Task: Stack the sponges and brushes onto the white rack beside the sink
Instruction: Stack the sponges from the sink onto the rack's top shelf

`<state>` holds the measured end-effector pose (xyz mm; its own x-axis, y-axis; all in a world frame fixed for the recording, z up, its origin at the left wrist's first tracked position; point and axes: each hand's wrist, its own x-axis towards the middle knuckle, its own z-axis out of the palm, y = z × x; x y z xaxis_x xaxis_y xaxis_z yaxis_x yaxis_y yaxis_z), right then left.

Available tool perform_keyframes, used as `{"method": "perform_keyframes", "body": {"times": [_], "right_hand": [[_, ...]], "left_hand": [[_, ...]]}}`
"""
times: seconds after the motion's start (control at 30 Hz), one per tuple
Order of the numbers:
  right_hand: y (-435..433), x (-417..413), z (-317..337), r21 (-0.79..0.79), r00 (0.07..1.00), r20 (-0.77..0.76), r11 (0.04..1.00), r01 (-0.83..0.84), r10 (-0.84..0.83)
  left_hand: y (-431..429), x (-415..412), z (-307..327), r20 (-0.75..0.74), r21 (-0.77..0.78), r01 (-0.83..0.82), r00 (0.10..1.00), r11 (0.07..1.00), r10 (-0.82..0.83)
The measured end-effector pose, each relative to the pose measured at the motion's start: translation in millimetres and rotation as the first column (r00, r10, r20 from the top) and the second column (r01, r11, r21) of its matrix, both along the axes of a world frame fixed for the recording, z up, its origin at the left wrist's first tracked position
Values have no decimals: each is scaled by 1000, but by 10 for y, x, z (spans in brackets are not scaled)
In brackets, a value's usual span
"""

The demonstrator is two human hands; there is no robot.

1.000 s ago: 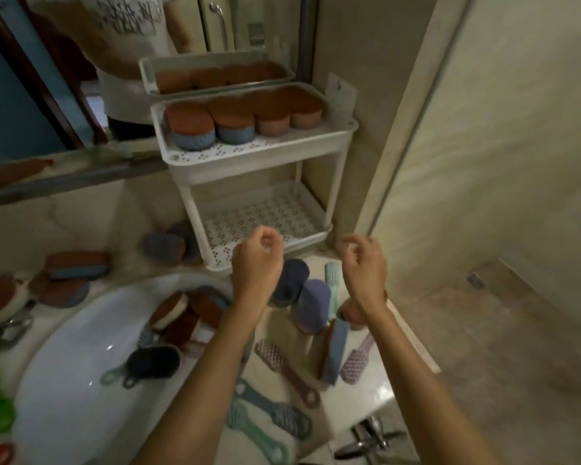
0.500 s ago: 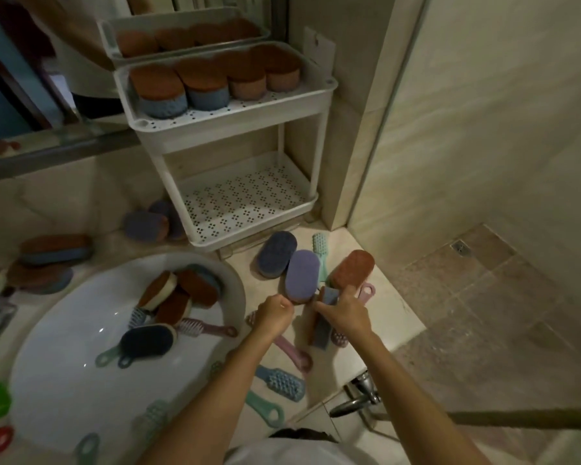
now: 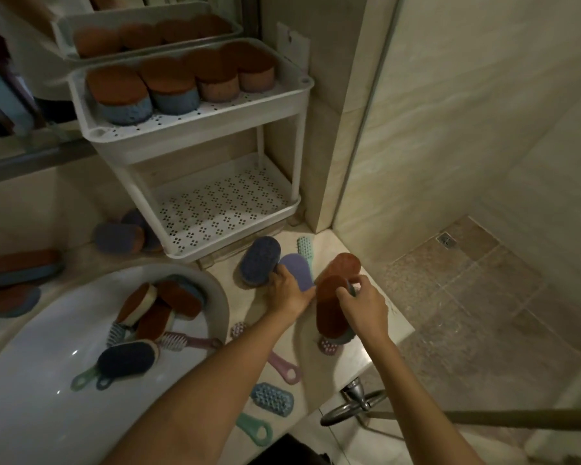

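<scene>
My right hand pinches the rust-topped sponge, tipped on edge, long axis toward the rack. My left hand grips the purple sponge.

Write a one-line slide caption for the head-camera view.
Both hands grasp sponges on the counter: left hand on a purple sponge, right hand on a brown-topped sponge, below the white rack.

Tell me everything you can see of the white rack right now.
The white rack is a two-tier plastic stand with perforated trays and thin corner posts, upright on the counter against the mirror and wall, beside the sink. The top tray holds four sponges in a row, brown sides up: two blue-bodied, two pinkish. The bottom tray is bare. Neither hand touches it.
</scene>
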<state>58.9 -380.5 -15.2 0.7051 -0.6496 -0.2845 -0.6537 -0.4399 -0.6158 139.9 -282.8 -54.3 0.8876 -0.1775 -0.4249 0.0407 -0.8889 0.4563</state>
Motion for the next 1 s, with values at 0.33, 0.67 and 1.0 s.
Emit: {"method": "perform_keyframes", "body": {"times": [0.33,0.67,1.0], "right_hand": [[-141,18,161,5,980,161,993,114,-114],[394,628,1059,11,845,524,991,-134,108],[552,1198,1843,276,795,411,770,-575,446]], "left_hand": [[72,-39,199,-140,-253,-225,971,941,195],[741,67,1325,-492,-852,-488,870,188,31],[1137,429,2142,-387,-912,-410,872,15,300]]}}
